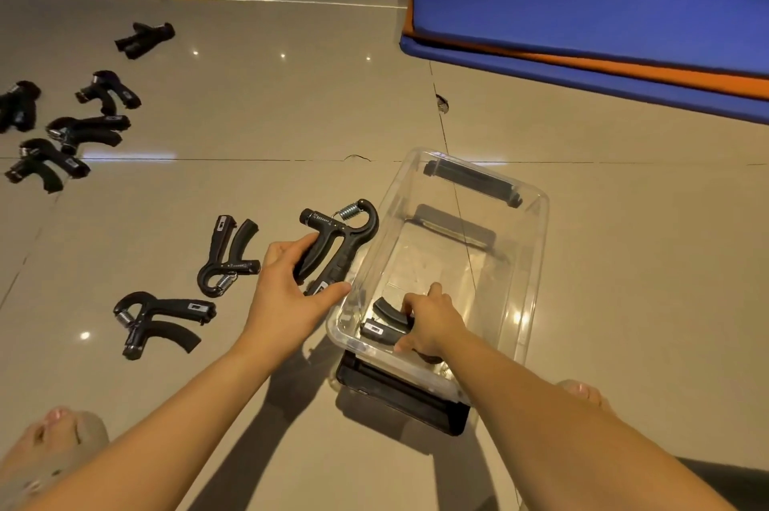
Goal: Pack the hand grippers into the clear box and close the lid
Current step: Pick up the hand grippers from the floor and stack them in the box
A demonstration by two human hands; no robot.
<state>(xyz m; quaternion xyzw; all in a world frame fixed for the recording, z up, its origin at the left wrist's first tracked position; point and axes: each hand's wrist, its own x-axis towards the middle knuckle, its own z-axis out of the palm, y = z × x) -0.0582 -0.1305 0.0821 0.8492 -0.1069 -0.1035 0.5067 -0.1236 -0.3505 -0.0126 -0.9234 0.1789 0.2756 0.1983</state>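
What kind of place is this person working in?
Likely an indoor workout or gym space, seen at floor level: a glossy tiled floor, stacked blue and orange mats, and loose hand grippers scattered beside a clear box.

The scene is lit evenly and rather warmly from overhead. Small lamps and a thin light strip are mirrored in the glossy floor [291, 115]. Soft, dark shadows are thrown onto it below the clear box [537, 261], whose walls are streaked with glare. Straight lines are bowed near the edges, and the foot [50, 440] at lower left is blurred.
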